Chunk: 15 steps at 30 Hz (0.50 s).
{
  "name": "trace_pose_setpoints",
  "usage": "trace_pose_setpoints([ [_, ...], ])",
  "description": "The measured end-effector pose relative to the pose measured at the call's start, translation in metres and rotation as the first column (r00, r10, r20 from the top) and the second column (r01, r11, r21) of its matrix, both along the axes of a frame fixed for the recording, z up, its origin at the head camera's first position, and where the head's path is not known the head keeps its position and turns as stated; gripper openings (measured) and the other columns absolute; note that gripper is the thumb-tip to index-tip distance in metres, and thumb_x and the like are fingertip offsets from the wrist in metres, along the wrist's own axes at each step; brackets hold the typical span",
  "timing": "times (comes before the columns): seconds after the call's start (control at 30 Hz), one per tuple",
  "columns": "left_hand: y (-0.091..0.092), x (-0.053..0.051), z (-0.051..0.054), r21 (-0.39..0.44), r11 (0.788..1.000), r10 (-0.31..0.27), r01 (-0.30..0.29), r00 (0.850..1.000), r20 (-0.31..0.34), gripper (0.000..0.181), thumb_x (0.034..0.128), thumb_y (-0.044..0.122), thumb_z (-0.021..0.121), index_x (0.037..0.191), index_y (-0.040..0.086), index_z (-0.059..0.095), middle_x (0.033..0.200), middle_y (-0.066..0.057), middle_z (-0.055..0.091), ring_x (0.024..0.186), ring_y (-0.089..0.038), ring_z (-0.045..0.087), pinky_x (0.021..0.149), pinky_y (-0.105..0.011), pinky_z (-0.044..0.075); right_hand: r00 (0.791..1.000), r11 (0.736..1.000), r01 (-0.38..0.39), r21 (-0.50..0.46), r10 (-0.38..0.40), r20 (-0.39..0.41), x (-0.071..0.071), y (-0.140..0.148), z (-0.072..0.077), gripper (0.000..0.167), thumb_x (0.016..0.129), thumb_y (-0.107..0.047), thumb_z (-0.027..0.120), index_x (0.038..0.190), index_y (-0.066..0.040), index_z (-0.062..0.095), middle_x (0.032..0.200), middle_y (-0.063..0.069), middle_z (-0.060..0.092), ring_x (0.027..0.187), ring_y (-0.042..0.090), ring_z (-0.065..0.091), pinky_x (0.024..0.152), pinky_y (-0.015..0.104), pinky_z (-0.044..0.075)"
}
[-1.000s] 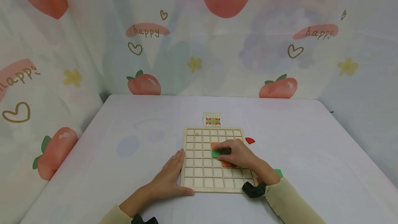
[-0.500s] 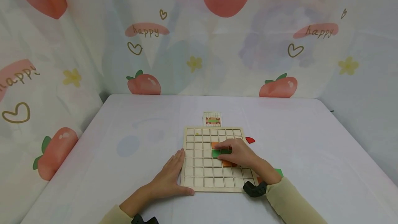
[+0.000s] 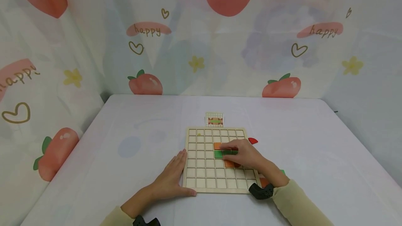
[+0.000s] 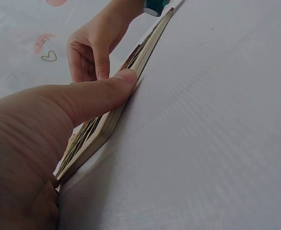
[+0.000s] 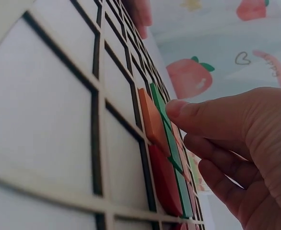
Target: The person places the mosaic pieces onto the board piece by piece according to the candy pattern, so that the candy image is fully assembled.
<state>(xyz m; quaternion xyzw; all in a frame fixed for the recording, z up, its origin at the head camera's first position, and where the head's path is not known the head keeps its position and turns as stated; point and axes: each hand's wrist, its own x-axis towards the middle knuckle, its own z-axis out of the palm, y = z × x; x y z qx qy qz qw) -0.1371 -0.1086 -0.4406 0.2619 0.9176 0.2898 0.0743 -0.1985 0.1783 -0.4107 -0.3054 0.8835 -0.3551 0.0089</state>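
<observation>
Hands apart, a person works at a square, pale wooden board ruled into cells (image 3: 205,173) on a white-covered table (image 3: 282,118). The left hand (image 3: 166,180) lies relaxed, fingers straight along the board's left edge and thumb over its near edge. The right hand (image 3: 243,153) bends over coloured pieces near the board's centre, thumb and forefinger apart in the head view; whether it pinches one cannot be told. Beneath it show a flat orange square tile (image 3: 217,145), a flat green tile (image 3: 218,154), a second flat orange tile (image 3: 229,163) and a glossy red piece with a curved edge (image 5: 163,182). Those tiles lie close together, so a brushing fingertip could tip a neighbour out of its cell; a firm sideways push could slide the board if the left hand gave way. The right forearm, low over a loose orange piece (image 3: 263,182) at the board's right side, might knock it away, while a red rounded wedge (image 3: 252,141) sits just beyond the hand. Brown script on the pastel, fruit-printed backdrop (image 3: 220,48) reads "happy"; a small gridded card with a coloured figure (image 3: 215,120) carries no legible words, and no brand can be read.
</observation>
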Motion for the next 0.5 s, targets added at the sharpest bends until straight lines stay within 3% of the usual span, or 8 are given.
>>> trace_pose_setpoints([
  [0.23,0.0,0.0,0.001,-0.007,1.0,0.003,-0.003,1.0,-0.005,0.125,0.0639,0.071,0.065,0.146,-0.002,0.004,0.152,-0.013,0.005,0.138,-0.021,0.001,0.11,-0.04,0.007,0.999,1.0,0.029,0.011,-0.029,0.013,0.005,0.012,0.002,0.032,0.078,-0.019,0.074,0.108,-0.01,0.069,0.102,-0.004,0.067,0.098,0.015,0.059,0.079,0.031,0.05],
  [0.5,0.0,0.001,0.001,-0.006,1.0,0.002,-0.002,1.0,-0.008,0.125,0.064,0.071,0.064,0.146,-0.002,0.004,0.152,-0.013,0.005,0.138,-0.022,0.002,0.11,-0.041,0.007,0.998,0.996,0.025,0.081,-0.021,-0.059,0.01,0.026,0.003,0.029,0.077,-0.015,0.075,0.104,-0.007,0.07,0.1,-0.002,0.067,0.096,0.017,0.06,0.081,0.035,0.049],
])
